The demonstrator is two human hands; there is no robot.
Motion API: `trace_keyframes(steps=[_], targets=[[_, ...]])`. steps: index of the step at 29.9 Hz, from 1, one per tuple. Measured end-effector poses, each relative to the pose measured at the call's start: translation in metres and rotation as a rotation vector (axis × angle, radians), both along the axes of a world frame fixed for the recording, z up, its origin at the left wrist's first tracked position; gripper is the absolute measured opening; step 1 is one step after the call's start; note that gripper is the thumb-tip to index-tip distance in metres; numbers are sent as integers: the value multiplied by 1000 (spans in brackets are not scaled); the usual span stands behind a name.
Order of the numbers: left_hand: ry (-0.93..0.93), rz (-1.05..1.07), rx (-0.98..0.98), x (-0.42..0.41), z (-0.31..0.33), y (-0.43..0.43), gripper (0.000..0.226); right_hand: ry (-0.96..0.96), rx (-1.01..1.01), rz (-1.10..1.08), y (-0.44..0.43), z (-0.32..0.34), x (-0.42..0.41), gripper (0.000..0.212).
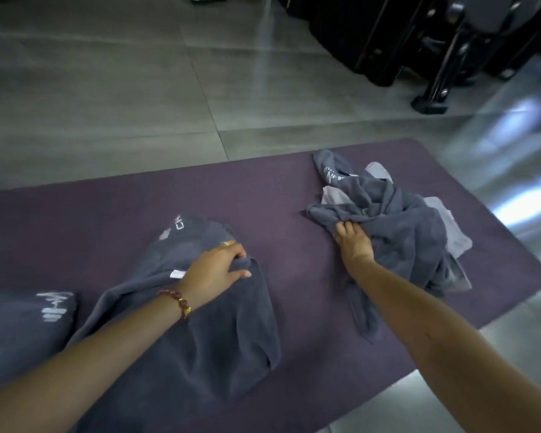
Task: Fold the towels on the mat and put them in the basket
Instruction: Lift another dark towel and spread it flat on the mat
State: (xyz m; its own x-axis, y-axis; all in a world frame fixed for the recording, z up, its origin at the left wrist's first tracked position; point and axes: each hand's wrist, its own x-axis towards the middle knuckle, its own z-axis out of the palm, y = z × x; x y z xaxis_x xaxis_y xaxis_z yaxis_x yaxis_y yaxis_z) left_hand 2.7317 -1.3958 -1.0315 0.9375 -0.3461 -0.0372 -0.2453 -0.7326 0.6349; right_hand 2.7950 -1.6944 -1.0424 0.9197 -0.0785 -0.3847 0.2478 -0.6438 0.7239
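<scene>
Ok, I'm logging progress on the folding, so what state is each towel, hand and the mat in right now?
Left hand: closed on the middle grey towel.
Right hand: closed on the crumpled pile.
Middle grey towel: rumpled, partly spread on the mat.
Crumpled pile: unfolded, grey and pale towels tangled.
Left grey towel: lying flat at the frame's edge; fold unclear.
Purple mat: flat on the floor.

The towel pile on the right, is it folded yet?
No. The towel pile lies crumpled on the mat, the right hand gripping it.

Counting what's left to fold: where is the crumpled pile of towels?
The crumpled pile of towels lies at the mat's right end, gripped by the right hand.
</scene>
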Motion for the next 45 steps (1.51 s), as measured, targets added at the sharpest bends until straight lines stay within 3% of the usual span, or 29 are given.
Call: trace_keyframes(steps=[4, 7, 9, 11, 14, 18, 24, 31, 36, 40, 42, 45], targets=[[21, 72, -106, 6, 2, 8, 25, -38, 150, -155, 57, 7, -2, 53], [-19, 172, -180, 7, 6, 27, 21, -112, 620, 69, 109, 10, -21, 50], [-91, 260, -230, 3, 16, 41, 17, 18, 1023, 126, 137, 10, -39, 55], [-185, 330, -267, 0, 31, 56, 16, 258, 1201, 75, 156, 9, -50, 65], [-324, 447, -301, -8, 57, 86, 9, 271, 1039, 205, 168, -3, -55, 70], [-488, 645, -317, -23, 82, 129, 7, 124, 1090, 191, 178, -2, -49, 76], [-535, 699, -298, -45, 87, 158, 6, 45, 1031, 739, 223, -9, -66, 89], [-519, 740, -346, -56, 91, 170, 7, 98, 937, 528, 276, -15, -76, 72], [-496, 770, -354, -59, 84, 175, 6, 68, 1026, 471, 282, -17, -55, 45], [-451, 814, -374, -62, 77, 180, 4, 63, 1337, 527, 259, -8, -40, 13], [-451, 852, -415, -63, 77, 187, 5, -44, 1435, 515, 242, -1, -39, 3], [-508, 901, -485, -63, 79, 194, 11, -265, 1476, 711, 217, 18, -42, 15]])
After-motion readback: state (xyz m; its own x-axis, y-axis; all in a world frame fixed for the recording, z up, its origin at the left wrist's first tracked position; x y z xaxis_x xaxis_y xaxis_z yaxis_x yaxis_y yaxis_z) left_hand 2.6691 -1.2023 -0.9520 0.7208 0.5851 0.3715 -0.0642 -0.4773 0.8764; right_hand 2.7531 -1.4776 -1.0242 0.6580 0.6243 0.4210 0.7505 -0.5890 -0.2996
